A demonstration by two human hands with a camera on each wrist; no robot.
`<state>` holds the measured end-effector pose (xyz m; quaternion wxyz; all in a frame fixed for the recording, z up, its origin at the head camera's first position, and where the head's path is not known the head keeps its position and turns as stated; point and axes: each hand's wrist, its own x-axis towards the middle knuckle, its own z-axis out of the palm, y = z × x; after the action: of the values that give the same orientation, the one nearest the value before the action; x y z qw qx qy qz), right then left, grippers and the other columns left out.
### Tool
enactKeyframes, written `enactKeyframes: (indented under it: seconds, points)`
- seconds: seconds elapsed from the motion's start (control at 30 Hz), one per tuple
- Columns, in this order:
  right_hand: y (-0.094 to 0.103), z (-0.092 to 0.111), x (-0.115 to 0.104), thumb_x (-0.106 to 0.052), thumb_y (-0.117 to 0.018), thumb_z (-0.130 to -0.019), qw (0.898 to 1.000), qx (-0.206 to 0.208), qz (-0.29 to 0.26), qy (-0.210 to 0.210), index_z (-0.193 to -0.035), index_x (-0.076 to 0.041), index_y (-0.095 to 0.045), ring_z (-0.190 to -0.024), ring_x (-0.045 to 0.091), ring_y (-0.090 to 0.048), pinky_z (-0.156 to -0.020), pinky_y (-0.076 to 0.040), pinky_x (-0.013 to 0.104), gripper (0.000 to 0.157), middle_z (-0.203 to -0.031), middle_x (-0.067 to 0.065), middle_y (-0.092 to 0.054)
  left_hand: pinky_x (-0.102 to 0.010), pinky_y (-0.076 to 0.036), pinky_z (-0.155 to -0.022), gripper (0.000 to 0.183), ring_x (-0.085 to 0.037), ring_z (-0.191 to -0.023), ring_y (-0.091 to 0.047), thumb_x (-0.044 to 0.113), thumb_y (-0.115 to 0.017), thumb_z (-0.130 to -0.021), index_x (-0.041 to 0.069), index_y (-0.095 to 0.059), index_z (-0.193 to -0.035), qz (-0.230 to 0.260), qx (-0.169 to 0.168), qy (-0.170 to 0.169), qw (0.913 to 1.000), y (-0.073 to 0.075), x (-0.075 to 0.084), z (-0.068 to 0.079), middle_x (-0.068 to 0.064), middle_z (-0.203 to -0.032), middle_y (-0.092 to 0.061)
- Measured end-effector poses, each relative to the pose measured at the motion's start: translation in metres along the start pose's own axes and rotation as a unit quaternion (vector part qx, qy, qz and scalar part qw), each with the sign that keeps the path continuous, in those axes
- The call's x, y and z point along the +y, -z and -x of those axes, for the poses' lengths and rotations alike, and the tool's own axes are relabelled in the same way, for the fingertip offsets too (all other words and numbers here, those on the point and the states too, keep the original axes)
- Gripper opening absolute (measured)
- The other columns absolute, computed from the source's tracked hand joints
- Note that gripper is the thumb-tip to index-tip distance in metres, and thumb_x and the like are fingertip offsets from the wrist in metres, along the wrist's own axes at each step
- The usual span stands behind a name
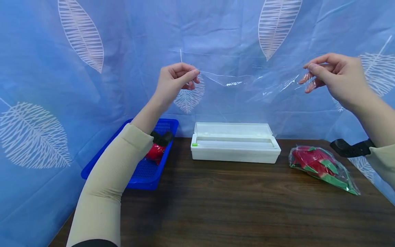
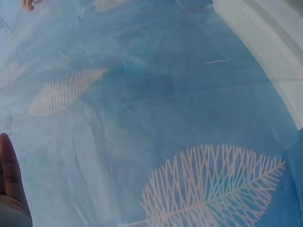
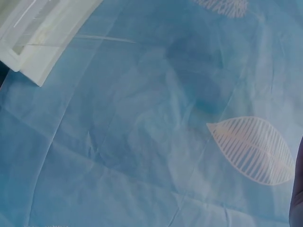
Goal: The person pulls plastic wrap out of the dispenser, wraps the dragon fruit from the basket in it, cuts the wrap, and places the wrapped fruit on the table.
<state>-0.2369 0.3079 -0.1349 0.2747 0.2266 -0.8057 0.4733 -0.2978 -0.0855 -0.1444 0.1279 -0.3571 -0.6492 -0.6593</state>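
A sheet of clear cling film (image 1: 271,92) hangs in the air between both hands, with shiny creases in the head view. My left hand (image 1: 177,78) pinches its left edge between thumb and fingers. On the other side, the right hand (image 1: 337,77) pinches the opposite edge, and film clings over its lower fingertips. Below the film, the white cling film box (image 1: 236,156) stands on the table with its lid raised. Each wrist view catches only a sliver of its own hand: the left hand (image 2: 12,189) and the right hand (image 3: 297,196).
To the right of the box lies a red and green dragon fruit (image 1: 321,166) in clear wrap. A blue basket (image 1: 145,178), partly behind my left sleeve, holds a red item (image 1: 155,153). A blue leaf-print curtain (image 1: 216,31) rises behind the brown table (image 1: 231,206).
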Motion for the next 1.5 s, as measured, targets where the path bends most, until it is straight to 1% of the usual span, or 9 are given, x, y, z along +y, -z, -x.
enactKeyframes:
  seconds: [0.27,0.43,0.67,0.83,1.0,1.2,1.3,1.43,1.5]
  points:
    - [0.001,0.026,0.001,-0.001,-0.054,-0.098,0.999,-0.039,0.037,0.008,-0.104,-0.015,-0.069,-0.053,0.007,-0.064,-0.063,-0.049,0.01,0.021,-0.075,-0.009,-0.071,-0.031,-0.056,-0.068,0.01,-0.021,-0.062,-0.061,0.003,-0.063,-0.093,0.004,-0.073,-0.09,0.006,-0.027,0.003,0.9996,-0.001,-0.002,0.032,-0.008,-0.078,-0.07]
    - [0.0,0.048,0.004,0.004,-0.054,-0.097,0.997,-0.064,0.037,0.01,-0.104,-0.014,-0.069,-0.049,0.013,-0.06,-0.055,-0.05,0.015,0.024,-0.074,-0.005,-0.071,-0.032,-0.055,-0.067,0.01,-0.021,-0.061,-0.06,0.002,-0.061,-0.094,-0.002,-0.07,-0.094,0.002,-0.048,0.009,0.9988,-0.005,-0.003,0.054,-0.008,-0.077,-0.069]
    - [-0.007,0.079,0.007,0.008,-0.051,-0.096,0.995,-0.096,0.026,0.001,-0.107,-0.009,-0.068,-0.046,0.017,-0.055,-0.049,-0.048,0.02,0.026,-0.071,0.003,-0.07,-0.031,-0.054,-0.061,0.014,-0.02,-0.059,-0.058,-0.002,-0.059,-0.094,0.002,-0.072,-0.092,0.025,-0.087,0.011,0.9958,-0.01,-0.011,0.08,-0.008,-0.072,-0.066]
    - [-0.012,0.102,0.012,0.011,-0.047,-0.097,0.992,-0.123,-0.009,-0.017,-0.108,-0.006,-0.066,-0.041,0.016,-0.045,-0.036,-0.034,0.027,0.027,-0.069,0.007,-0.068,-0.031,-0.052,-0.055,0.011,-0.02,-0.055,-0.055,0.001,-0.061,-0.094,-0.008,-0.067,-0.097,0.049,-0.118,0.033,0.9913,-0.015,-0.017,0.101,-0.009,-0.071,-0.065]
    - [-0.016,0.128,0.02,0.006,-0.046,-0.099,0.988,-0.141,-0.002,-0.056,-0.11,-0.01,-0.065,-0.038,0.015,-0.034,-0.033,-0.021,0.029,0.027,-0.067,0.005,-0.068,-0.031,-0.053,-0.054,0.021,-0.019,-0.053,-0.055,0.01,-0.065,-0.094,-0.01,-0.065,-0.099,0.053,-0.147,0.058,0.986,-0.021,-0.024,0.126,-0.011,-0.071,-0.065]
    - [-0.021,0.161,0.033,0.013,-0.041,-0.099,0.975,-0.199,-0.07,-0.067,-0.115,-0.006,-0.063,-0.045,0.018,-0.053,-0.038,-0.038,0.033,0.033,-0.072,0.01,-0.069,-0.029,-0.053,-0.052,0.024,-0.018,-0.055,-0.058,0.011,-0.064,-0.095,-0.013,-0.063,-0.098,0.067,-0.177,0.083,0.9784,-0.024,-0.036,0.155,-0.011,-0.07,-0.064]
    - [-0.024,0.172,0.04,0.016,-0.041,-0.097,0.97,-0.217,-0.095,-0.062,-0.116,-0.007,-0.064,-0.045,0.017,-0.055,-0.039,-0.043,0.033,0.037,-0.073,0.01,-0.069,-0.027,-0.052,-0.052,0.023,-0.016,-0.054,-0.057,0.009,-0.063,-0.095,-0.014,-0.063,-0.098,0.084,-0.186,0.1,0.9738,-0.026,-0.045,0.166,-0.01,-0.069,-0.063]
    - [-0.03,0.184,0.05,0.018,-0.037,-0.097,0.952,-0.245,-0.166,-0.072,-0.118,-0.005,-0.062,-0.047,0.019,-0.056,-0.039,-0.045,0.035,0.04,-0.076,0.013,-0.069,-0.025,-0.051,-0.05,0.025,-0.015,-0.051,-0.054,0.009,-0.062,-0.096,-0.016,-0.061,-0.098,0.117,-0.207,0.115,0.9645,-0.03,-0.058,0.179,-0.015,-0.066,-0.061]
    - [-0.034,0.189,0.055,0.019,-0.033,-0.097,0.939,-0.262,-0.211,-0.073,-0.119,-0.002,-0.061,-0.048,0.019,-0.057,-0.037,-0.043,0.037,0.041,-0.078,0.015,-0.069,-0.025,-0.051,-0.05,0.026,-0.015,-0.049,-0.053,0.009,-0.061,-0.096,-0.017,-0.061,-0.098,0.131,-0.219,0.12,0.9595,-0.032,-0.064,0.185,-0.019,-0.066,-0.06]
